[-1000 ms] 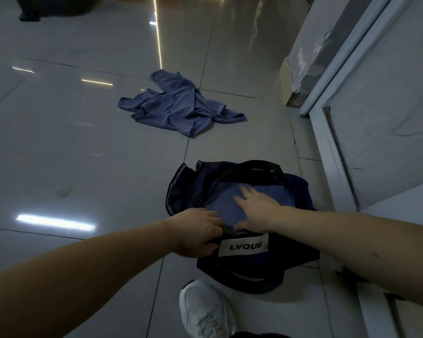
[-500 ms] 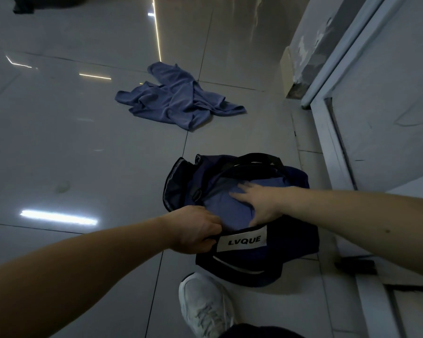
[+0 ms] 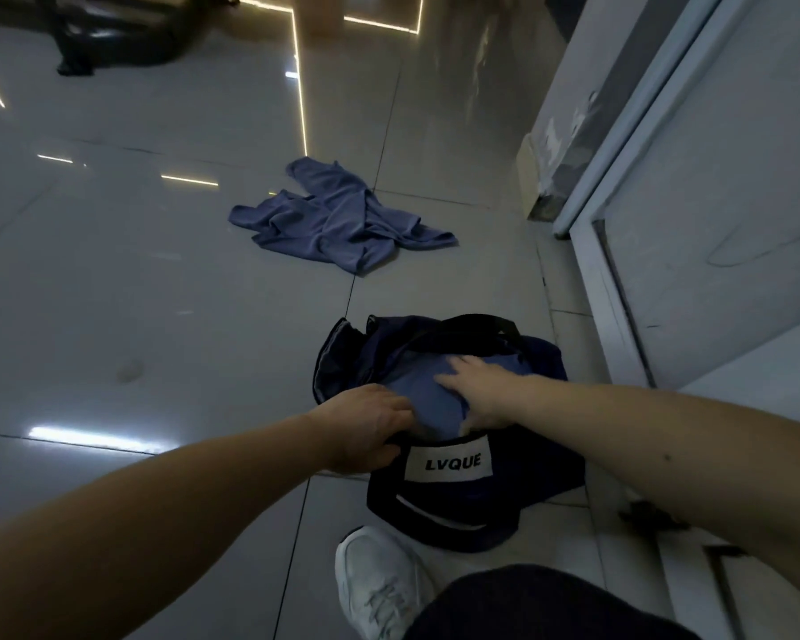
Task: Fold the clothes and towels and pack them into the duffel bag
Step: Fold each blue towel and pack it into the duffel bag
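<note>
Our right hand (image 3: pixel 476 390) pressed flat, fingers spread, on the folded blue cloth (image 3: pixel 416 401) inside the open duffel bag (image 3: pixel 532 473). Our left hand (image 3: pixel 366 431) gripped its near rim. The door frame (image 3: pixel 596 288) stood just beside the bag, and a crumpled blue garment (image 3: pixel 338 228) lay beyond on open tiled floor (image 3: pixel 158 293).

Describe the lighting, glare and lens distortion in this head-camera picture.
Head view: dim overall, with the dark duffel bag losing detail in shadow. In the same head view, bright strip-light reflections glare on the glossy floor tiles, the wide-angle lens bows the door frame, and the crumpled blue garment is reasonably sharp.
</note>
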Available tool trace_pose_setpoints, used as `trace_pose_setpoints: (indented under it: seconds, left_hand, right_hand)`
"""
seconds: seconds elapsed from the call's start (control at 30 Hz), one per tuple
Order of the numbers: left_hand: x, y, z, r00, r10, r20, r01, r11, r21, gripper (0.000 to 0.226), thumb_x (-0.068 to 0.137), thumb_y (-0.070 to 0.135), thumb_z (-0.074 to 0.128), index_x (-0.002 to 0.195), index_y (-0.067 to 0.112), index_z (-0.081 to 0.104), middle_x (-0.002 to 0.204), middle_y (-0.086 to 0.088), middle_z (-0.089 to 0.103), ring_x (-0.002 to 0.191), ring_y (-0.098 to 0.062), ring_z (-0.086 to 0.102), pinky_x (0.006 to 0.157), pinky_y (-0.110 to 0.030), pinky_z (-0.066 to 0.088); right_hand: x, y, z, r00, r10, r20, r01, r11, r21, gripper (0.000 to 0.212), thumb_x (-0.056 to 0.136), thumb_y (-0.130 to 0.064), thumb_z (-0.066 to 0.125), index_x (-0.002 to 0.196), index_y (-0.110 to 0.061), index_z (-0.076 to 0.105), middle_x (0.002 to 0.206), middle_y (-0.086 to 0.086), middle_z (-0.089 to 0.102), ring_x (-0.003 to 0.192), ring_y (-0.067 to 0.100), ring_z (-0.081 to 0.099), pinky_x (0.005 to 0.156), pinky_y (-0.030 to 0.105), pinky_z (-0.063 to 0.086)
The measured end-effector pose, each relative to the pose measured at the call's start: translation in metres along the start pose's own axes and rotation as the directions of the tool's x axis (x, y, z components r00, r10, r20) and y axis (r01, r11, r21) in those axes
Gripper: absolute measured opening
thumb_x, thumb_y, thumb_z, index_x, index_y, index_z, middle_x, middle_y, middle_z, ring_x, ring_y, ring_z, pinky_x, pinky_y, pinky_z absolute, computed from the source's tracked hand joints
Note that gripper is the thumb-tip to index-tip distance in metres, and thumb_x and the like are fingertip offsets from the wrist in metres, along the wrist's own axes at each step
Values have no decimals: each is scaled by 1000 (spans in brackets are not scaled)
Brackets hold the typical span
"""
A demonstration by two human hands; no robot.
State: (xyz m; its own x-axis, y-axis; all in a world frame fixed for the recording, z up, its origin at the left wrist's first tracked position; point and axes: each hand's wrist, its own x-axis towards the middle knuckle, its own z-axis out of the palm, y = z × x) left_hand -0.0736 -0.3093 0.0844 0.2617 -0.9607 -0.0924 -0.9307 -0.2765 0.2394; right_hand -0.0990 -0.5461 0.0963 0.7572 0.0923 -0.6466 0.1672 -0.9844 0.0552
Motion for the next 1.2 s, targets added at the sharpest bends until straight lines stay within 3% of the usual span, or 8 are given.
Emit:
trace_pose_setpoints:
  seconds: [0.13, 0.27, 0.43, 0.73, 0.87, 1.07, 1.2]
  left_hand:
    - [-13, -3, -24, 986, -165, 13, 166, 986, -27, 26, 92, 24, 50, 114, 18, 63, 123, -1, 57, 106, -25, 56, 91, -40, 45]
    - [-33, -17, -56, 947, -320, -37, 318, 947, -44, 22, 93, 21, 50, 109, 20, 65, 123, 1, 56, 104, -26, 58, 87, -40, 49]
    - [-58, -39, -89, 853, -512, -103, 504, 859, -94, 19, 96, 23, 53, 111, 16, 63, 123, -3, 55, 104, -30, 59, 90, -43, 51]
    - [-61, -142, -69, 718, -693, -63, 676, 716, -175, 25, 96, 23, 54, 121, 19, 59, 130, -3, 52, 111, -29, 56, 93, -39, 48]
    - [-33, -208, -41, 702, -712, -37, 691, 692, -212, 26, 96, 19, 53, 122, 18, 58, 129, -3, 52, 110, -29, 56, 89, -35, 45]
    - [4, -286, 7, 658, -750, 68, 743, 633, -216, 26, 95, 20, 53, 121, 18, 59, 129, -4, 52, 112, -31, 56, 93, -39, 49]
    - [21, -318, 24, 632, -765, 121, 769, 601, -215, 28, 95, 23, 51, 122, 17, 58, 128, -5, 53, 111, -30, 56, 90, -41, 50]
  right_hand:
    - [-19, -12, -58, 995, 42, -92, -37, 998, 59, 77, 97, -37, 63, 159, -16, 22, 165, 11, 19, 149, 32, 24, 117, 41, 31]
    - [-19, -38, -109, 984, 40, -174, -29, 998, 64, 59, 96, -33, 62, 149, -15, 42, 149, 13, 47, 129, 33, 49, 102, 40, 46]
    - [-16, -82, -155, 973, -3, -229, 5, 1000, 8, 67, 100, -34, 57, 157, -15, 28, 161, 11, 29, 143, 33, 35, 113, 40, 35]
    - [107, -108, -181, 975, -14, -222, 28, 998, 61, 67, 98, -25, 59, 156, -12, 28, 156, 13, 39, 137, 33, 43, 109, 41, 42]
    - [197, -93, -185, 972, 63, -227, -33, 990, 134, 63, 99, -23, 56, 155, -11, 30, 155, 13, 38, 137, 34, 41, 108, 41, 42]
    - [304, -70, -159, 959, 192, -211, -129, 952, 278, 53, 93, -13, 55, 145, -8, 44, 148, 16, 42, 125, 36, 50, 101, 42, 48]
    - [351, -55, -149, 929, 290, -230, -201, 917, 344, 50, 92, -12, 59, 139, -9, 44, 153, 17, 27, 122, 39, 49, 100, 44, 48]
